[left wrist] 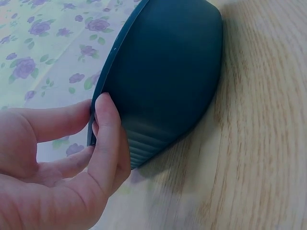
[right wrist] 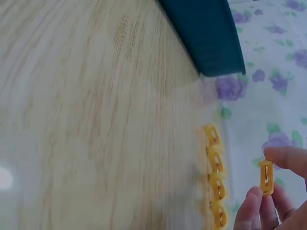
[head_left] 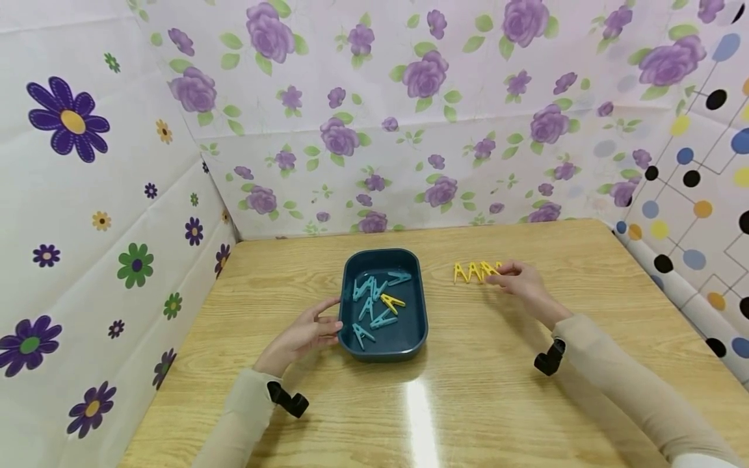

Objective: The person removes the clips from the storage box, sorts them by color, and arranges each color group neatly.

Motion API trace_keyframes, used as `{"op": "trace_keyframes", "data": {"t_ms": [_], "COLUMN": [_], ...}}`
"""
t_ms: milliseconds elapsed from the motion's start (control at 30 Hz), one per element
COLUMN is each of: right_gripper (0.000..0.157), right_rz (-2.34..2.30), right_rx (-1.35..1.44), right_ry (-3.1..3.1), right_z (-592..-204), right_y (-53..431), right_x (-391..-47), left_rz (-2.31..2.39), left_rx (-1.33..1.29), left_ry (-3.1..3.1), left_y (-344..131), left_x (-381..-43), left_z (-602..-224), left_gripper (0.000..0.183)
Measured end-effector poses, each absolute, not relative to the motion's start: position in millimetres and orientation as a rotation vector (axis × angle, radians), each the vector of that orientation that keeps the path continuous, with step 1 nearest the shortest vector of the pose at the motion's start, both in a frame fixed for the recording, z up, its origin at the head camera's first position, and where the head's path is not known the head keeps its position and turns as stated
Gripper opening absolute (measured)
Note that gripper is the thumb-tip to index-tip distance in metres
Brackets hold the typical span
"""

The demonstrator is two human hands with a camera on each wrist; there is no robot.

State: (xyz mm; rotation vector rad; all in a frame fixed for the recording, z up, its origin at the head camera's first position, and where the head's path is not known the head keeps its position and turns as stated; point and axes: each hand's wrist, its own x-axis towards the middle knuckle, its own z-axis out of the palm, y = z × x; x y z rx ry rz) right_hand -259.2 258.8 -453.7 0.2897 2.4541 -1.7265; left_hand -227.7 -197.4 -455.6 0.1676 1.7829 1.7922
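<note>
A dark teal plastic tub sits on the table, holding several blue clothespins and one yellow clothespin. At its left side my left hand grips the rim; the left wrist view shows thumb and fingers at the edge of the tub. To the right of the tub, my right hand pinches a yellow clothespin between thumb and fingers, raised beside a row of several yellow clothespins. In the head view that row lies partly behind the held one.
The wooden table runs back to a wall covering with purple flowers. Sheets with daisies on the left and coloured dots on the right close in the sides. Each wrist wears a black camera mount.
</note>
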Motion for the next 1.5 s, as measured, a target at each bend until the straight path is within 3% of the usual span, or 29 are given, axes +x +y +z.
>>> {"op": "trace_keyframes", "data": {"t_ms": [333,733,1267,1500], "right_gripper": [0.034,0.038,0.046,0.040], "right_rz": [-1.773,-1.488,-1.203,-1.236], "right_rx": [0.384,0.581,0.500,0.344], "right_ry": [2.438,2.713,2.862,2.823], "right_z": [-465,-477,-479,-476], "right_y": [284,309,313,315], "right_x": [-265,-270,-287,-287], "left_rz": [1.815,1.817,1.828,1.831], "left_rx": [0.188,0.186,0.189,0.165], "left_ry": [1.748,1.726,1.725,1.724], "left_y": [-198,-200,-199,-198], "left_x": [-230,-227,-228,-228], "left_z": [-458,-462,-459,-461], "left_gripper": [0.071,0.070,0.071,0.070]}}
